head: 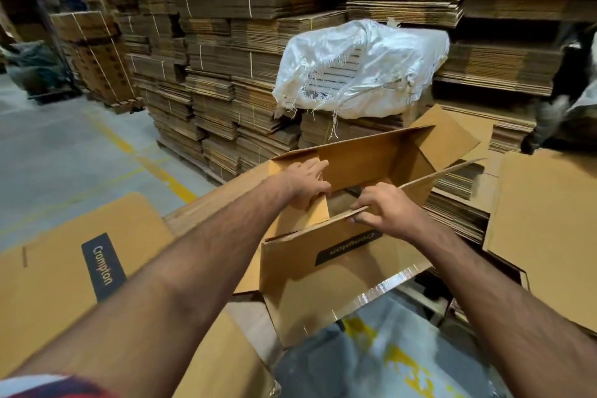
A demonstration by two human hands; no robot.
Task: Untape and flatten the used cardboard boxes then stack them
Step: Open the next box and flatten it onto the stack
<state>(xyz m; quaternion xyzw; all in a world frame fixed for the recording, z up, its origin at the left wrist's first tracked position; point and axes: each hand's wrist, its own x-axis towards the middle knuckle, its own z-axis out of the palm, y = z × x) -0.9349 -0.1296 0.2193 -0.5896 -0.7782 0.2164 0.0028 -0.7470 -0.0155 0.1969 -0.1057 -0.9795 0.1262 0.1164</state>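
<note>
Gripping the open box's (342, 271) near top edge, my right hand (384, 207); my left hand (307, 181) pinches an inner flap (307, 220); bare floor (64, 145) lies left.

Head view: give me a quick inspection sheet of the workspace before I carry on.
Surface: grey concrete floor with yellow lines.
Job's things: open Crompton box, still unflattened, clear tape along its lower edge; flattened Crompton box lying at left; flattened sheets at right.
Clutter: torn white woven sack on a stack.
Grippers: left hand grips an inner flap; right hand grips the near wall's edge.
Cables: nothing seen.
Surroundings: strapped flattened-cardboard stacks.
</note>
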